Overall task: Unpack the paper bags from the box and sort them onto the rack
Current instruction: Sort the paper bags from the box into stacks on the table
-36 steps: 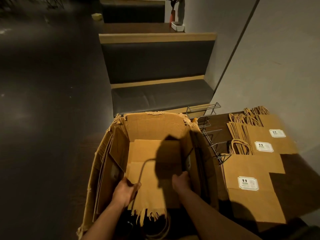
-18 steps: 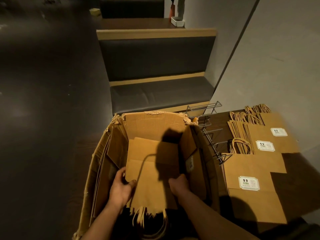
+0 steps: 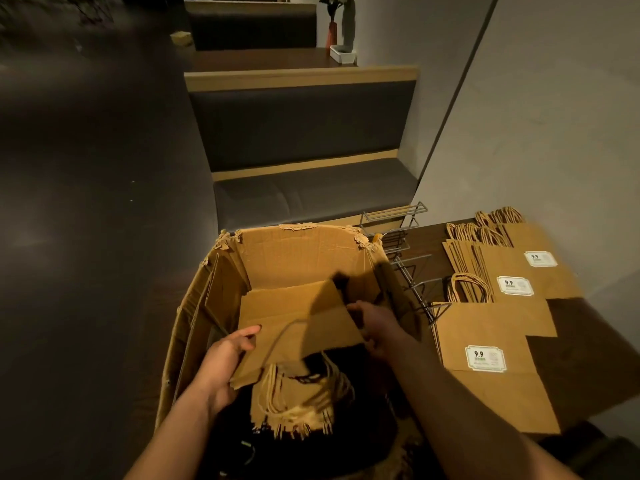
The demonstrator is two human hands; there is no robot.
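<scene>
The left hand [image 3: 225,358] and right hand [image 3: 377,327] are gripping opposite edges of a paper bag bundle [image 3: 298,323] inside the box [image 3: 194,306], likely keeping it level for lifting toward the rack [image 3: 408,265].

**Brown on brown under dim amber light**

The box [image 3: 298,258] is tan corrugated cardboard. The paper bags [image 3: 491,341] are plain kraft brown with matching twisted handles, each carrying a white label [image 3: 485,357] edged in green and printed "9.9" in black. The rack [image 3: 412,271] is grey wire. The surface [image 3: 595,344] looks dark brown, possibly wood-grained.
</scene>
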